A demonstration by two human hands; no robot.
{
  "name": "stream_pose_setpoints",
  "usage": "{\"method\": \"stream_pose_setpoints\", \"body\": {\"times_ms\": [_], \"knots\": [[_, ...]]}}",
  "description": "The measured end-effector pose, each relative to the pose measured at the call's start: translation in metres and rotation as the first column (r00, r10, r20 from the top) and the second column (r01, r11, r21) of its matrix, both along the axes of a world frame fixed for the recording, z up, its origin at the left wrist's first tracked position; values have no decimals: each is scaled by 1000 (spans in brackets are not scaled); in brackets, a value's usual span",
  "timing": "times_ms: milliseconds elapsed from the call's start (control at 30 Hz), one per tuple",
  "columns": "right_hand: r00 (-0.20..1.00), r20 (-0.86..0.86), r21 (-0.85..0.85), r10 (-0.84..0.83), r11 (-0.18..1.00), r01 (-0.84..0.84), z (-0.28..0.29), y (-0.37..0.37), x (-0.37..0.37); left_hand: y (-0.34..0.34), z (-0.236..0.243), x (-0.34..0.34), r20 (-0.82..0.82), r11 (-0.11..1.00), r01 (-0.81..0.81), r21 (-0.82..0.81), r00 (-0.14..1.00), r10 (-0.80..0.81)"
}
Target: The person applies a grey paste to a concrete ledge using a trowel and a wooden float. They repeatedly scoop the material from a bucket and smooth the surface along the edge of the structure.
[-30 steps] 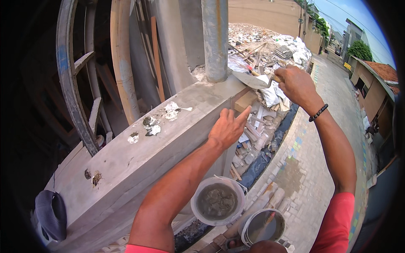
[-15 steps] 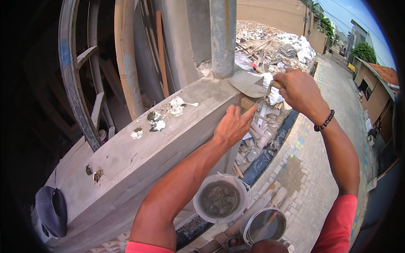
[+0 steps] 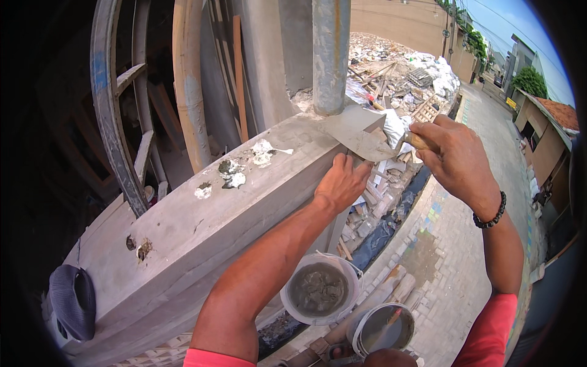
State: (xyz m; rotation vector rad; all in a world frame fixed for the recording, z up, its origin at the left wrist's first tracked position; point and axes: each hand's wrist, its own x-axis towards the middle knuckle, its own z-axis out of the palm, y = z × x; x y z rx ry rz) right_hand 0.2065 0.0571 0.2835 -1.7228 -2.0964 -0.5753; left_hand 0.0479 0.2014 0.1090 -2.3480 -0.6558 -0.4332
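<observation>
My right hand [image 3: 455, 160] grips the wooden handle of a pointed trowel [image 3: 362, 136]. Its broad grey blade lies over the far end of the concrete ledge [image 3: 174, 238], close to the base of a metal pipe [image 3: 331, 61]. Just below the blade, my left hand [image 3: 343, 185] is closed with curled fingers at the ledge's outer edge, holding a piece of wood that the blade mostly hides. Wet-looking grey mortar covers the ledge top around the pipe's foot.
Below my left arm stand a bucket of mortar [image 3: 319, 287] and a bucket of murky water [image 3: 385, 330] with a tool in it. White and dark splotches [image 3: 232, 174] mark the ledge. A grey knitted cap [image 3: 72, 303] lies at its near end. Rubble [image 3: 397, 79] fills the ground beyond.
The trowel blade has slid left and nearer over the ledge end, covering the piece of wood seen above my left fingers. My right hand has moved slightly right and nearer. The left fingers are more curled.
</observation>
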Motion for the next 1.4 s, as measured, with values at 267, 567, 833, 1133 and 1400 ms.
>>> {"method": "stream_pose_setpoints", "body": {"times_ms": [267,567,833,1133,1400], "knots": [[982,113,24,-150,989,148,-7,47,25,-6,7,-2,-83,997,-45,63,995,50],[976,213,-10,-32,999,35,-15,3,-19,6,-7,0,90,997,37,70,995,-44],[989,37,40,-146,989,144,-6,1,19,-6,6,0,-100,997,-71,-11,993,69],[978,166,29,-123,992,120,-18,31,25,-8,10,4,-125,999,-45,-4,991,45],[999,45,56,7,998,-10,-13,-10,-8,3,-3,-2,5,999,-12,-45,1000,12]]}}
